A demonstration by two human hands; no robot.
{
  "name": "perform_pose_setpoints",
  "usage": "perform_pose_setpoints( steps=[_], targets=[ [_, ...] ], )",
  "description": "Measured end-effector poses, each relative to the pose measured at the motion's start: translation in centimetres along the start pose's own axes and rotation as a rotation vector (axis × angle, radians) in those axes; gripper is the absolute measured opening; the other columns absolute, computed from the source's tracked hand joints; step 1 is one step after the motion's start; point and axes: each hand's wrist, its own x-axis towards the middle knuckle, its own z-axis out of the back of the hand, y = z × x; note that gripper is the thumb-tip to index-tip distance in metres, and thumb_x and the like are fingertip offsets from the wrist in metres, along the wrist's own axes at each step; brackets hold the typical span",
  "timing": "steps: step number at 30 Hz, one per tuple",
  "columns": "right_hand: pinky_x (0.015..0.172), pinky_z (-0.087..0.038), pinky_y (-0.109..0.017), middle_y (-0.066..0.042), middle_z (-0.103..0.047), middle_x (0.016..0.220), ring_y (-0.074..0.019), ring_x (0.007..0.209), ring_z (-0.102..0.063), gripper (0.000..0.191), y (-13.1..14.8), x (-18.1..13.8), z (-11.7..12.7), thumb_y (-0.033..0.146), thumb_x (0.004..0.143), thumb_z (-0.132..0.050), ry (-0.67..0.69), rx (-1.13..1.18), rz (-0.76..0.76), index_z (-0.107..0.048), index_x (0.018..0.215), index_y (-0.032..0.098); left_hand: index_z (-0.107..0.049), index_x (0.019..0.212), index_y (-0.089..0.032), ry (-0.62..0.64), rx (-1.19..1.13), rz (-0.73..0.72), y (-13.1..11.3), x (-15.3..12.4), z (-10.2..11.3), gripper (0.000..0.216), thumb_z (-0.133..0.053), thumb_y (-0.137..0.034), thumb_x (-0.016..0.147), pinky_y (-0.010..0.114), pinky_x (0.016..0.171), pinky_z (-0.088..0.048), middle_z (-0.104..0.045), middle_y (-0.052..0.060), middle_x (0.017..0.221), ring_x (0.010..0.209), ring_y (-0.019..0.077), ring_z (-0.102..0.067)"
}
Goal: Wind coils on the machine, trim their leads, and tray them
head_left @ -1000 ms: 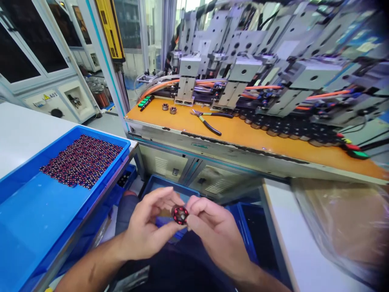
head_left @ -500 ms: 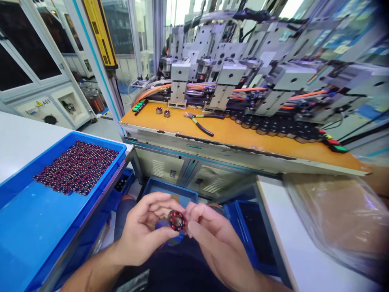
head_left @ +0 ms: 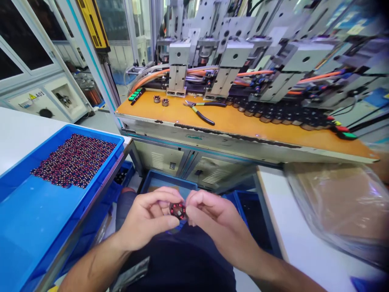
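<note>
My left hand (head_left: 148,217) grips a small motor stator (head_left: 177,211), a dark ring with red spots around its open middle. Its thumb lies along the lower side, the fingers along the upper side. My right hand (head_left: 209,215) is closed, thumb and fingertips pinched at the ring's right edge. Those fingertips partly cover the rim, and anything tiny between them is hidden. The ring is held above my lap, its face tilted toward me.
To the left, a blue tray (head_left: 27,227) holds many small red-and-dark pieces (head_left: 79,158). Ahead, an orange bench top (head_left: 176,113) carries pliers (head_left: 200,111), two small rings (head_left: 161,100) and a row of dark cylinders (head_left: 279,111) below machinery. A plastic-wrapped carton (head_left: 337,198) lies right.
Both hands and the stator have risen slightly in view. My left fingers have come closer over the ring's top, and the right fingertips now overlap its right edge. The camera view has shifted a little.
</note>
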Motion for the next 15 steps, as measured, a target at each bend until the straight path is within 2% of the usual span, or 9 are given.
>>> perform_pose_setpoints(
  steps=[4, 8, 11, 15],
  targets=[
    [0.058, -0.040, -0.023, 0.000, -0.054, 0.069, -0.0115, 0.065, -0.049, 0.034, 0.2, -0.2, 1.6, 0.042, 0.091, -0.060, 0.108, -0.014, -0.091, -0.054, 0.070, 0.017, -0.075, 0.101, -0.021, 0.021, -0.141, 0.077, -0.2, -0.1, 0.0, 0.029, -0.078, -0.013, 0.073, 0.028, 0.073, -0.059, -0.068, 0.007, 0.105, 0.075, 0.0138, -0.070],
    [0.054, -0.037, -0.023, 0.000, -0.053, 0.068, -0.0116, 0.062, -0.047, 0.037, 0.8, 0.1, 2.0, 0.050, 0.084, -0.066, 0.143, -0.029, -0.159, -0.057, 0.071, 0.017, -0.076, 0.099, -0.020, 0.017, -0.125, 0.091, -0.7, 0.0, 0.0, 0.029, -0.079, -0.012, 0.071, 0.026, 0.073, -0.059, -0.070, 0.008, 0.104, 0.074, 0.0132, -0.071],
    [0.057, -0.039, -0.023, 0.000, -0.054, 0.068, -0.0109, 0.063, -0.047, 0.035, 1.0, 0.4, 1.7, 0.046, 0.083, -0.068, 0.145, -0.011, -0.152, -0.056, 0.069, 0.016, -0.076, 0.098, -0.019, 0.016, -0.064, 0.104, -0.9, 0.0, 0.0, 0.029, -0.081, -0.012, 0.070, 0.021, 0.069, -0.057, -0.071, 0.008, 0.104, 0.073, 0.0110, -0.068],
    [0.055, -0.040, -0.022, 0.001, -0.052, 0.063, -0.0107, 0.060, -0.047, 0.034, 0.8, 0.8, 2.5, 0.041, 0.086, -0.064, 0.141, -0.085, -0.167, -0.054, 0.065, 0.017, -0.076, 0.097, -0.019, 0.027, -0.046, 0.155, -1.1, -0.2, 0.2, 0.028, -0.081, -0.015, 0.070, 0.022, 0.071, -0.056, -0.070, 0.008, 0.104, 0.075, 0.0113, -0.068]
  ],
)
